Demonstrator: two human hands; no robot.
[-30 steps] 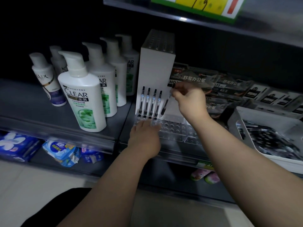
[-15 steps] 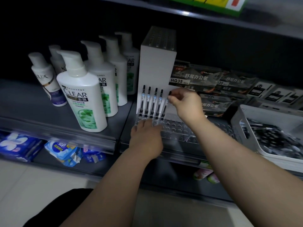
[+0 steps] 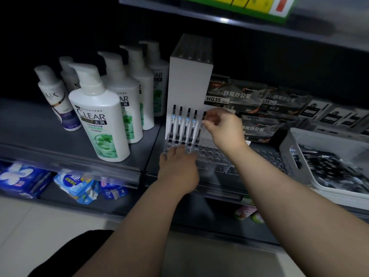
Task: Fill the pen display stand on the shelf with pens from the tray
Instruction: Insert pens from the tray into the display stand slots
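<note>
A clear pen display stand (image 3: 211, 156) with rows of holes sits on the shelf in front of a tall white box (image 3: 189, 82). Several pens (image 3: 180, 124) stand upright in its back row. My right hand (image 3: 223, 128) pinches the top of the rightmost pen (image 3: 203, 118), which stands nearly upright with its tip in a hole. My left hand (image 3: 179, 168) lies flat on the front left of the stand, holding it. At the right stands a grey tray (image 3: 299, 148) full of black pens (image 3: 331, 168).
White CLEAR shampoo bottles (image 3: 99, 116) and a LUX bottle (image 3: 56, 100) stand left of the stand. Dark pen packs (image 3: 249, 100) lie behind and to the right. A shelf (image 3: 219, 19) hangs overhead; blue packets (image 3: 77, 184) fill the lower shelf.
My right hand has brought the tilted pen down and left into a hole in the back row, where it now stands almost upright. My left hand has stayed on the stand.
</note>
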